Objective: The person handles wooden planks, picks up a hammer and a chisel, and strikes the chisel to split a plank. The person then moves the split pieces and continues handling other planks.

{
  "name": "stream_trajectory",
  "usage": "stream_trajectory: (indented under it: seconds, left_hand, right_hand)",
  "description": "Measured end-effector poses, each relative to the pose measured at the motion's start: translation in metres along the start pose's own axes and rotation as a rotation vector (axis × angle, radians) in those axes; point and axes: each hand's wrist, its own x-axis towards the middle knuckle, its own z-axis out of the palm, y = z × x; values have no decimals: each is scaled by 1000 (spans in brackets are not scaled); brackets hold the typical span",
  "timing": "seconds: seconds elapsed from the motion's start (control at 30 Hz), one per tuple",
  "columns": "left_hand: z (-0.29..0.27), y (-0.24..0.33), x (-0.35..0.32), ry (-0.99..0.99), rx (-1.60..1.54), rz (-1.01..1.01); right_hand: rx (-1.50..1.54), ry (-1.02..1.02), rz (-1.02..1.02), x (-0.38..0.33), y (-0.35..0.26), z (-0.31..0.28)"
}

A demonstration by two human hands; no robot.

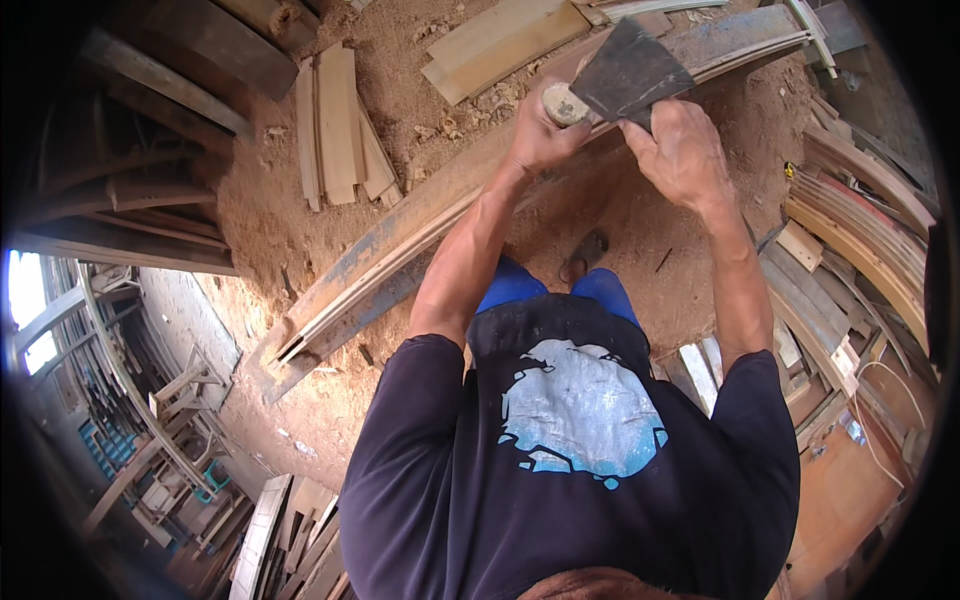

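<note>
My left hand (545,135) is closed around a pale wooden handle (566,105), whose round end points up. Beside it, my right hand (682,155) grips the lower right corner of a broad, dark metal blade (632,72) with straight edges. I cannot tell whether handle and blade are one tool. Both hands are over a long wooden beam (400,232) with a grooved edge. It runs from lower left to upper right, and the hands and blade hide part of it.
Short pale boards (338,130) and a wider plank (505,45) lie beyond the beam on the sawdust-covered floor (255,190). Stacked timber (850,225) stands at the right, near a pale cord (868,425). More offcuts (300,535) lie at the lower left.
</note>
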Motion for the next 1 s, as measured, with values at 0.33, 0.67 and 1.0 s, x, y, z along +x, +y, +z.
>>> stream_trajectory:
  seconds: [0.33, 0.67, 1.0]
  left_hand:
    - [-3, 16, 2, 56, 46, -6]
    - [-5, 16, -3, 81, 46, -26]
    - [-5, 22, -4, 87, 34, -25]
  right_hand:
    - [350, 175, -8, -4, -16, -38]
    - [355, 116, -55, -5, -18, -38]
    - [312, 124, -79, 0, -21, -33]
